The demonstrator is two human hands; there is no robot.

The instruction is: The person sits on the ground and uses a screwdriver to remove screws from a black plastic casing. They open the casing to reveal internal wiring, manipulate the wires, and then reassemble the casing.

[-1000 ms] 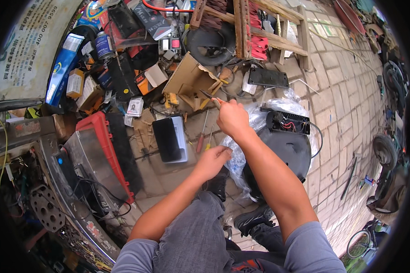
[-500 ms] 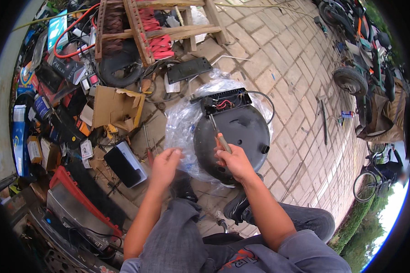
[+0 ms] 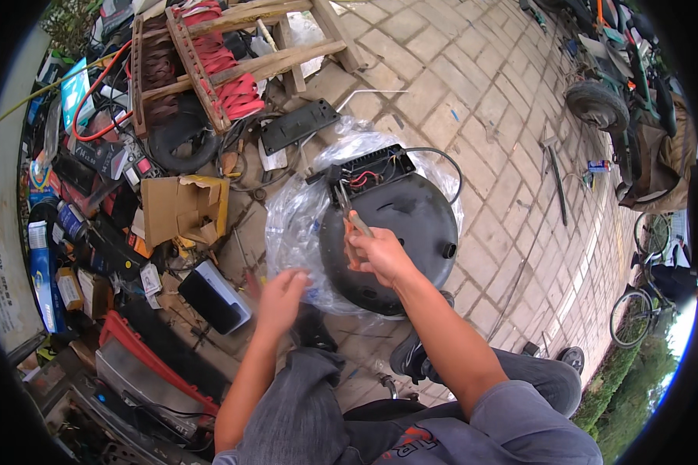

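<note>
My right hand is closed round a pair of pliers with orange and grey handles. The metal jaws reach the near left corner of an open black box, where red wires show. That box is on the far side of a round black housing, which lies on crumpled clear plastic sheeting. Left of the housing, my left hand hovers over the edge of the sheeting with its fingers pressed together. Whether anything small is between them cannot be made out.
To the left lie a phone, an open cardboard box and a heap of tools and packages. A black cover plate and a wooden frame are beyond. A hammer lies on the paving at right, near parked scooters.
The view has shifted a little. My right hand and the pliers have moved slightly left over the housing, their jaws still at the box. My left hand keeps its closed pose.
</note>
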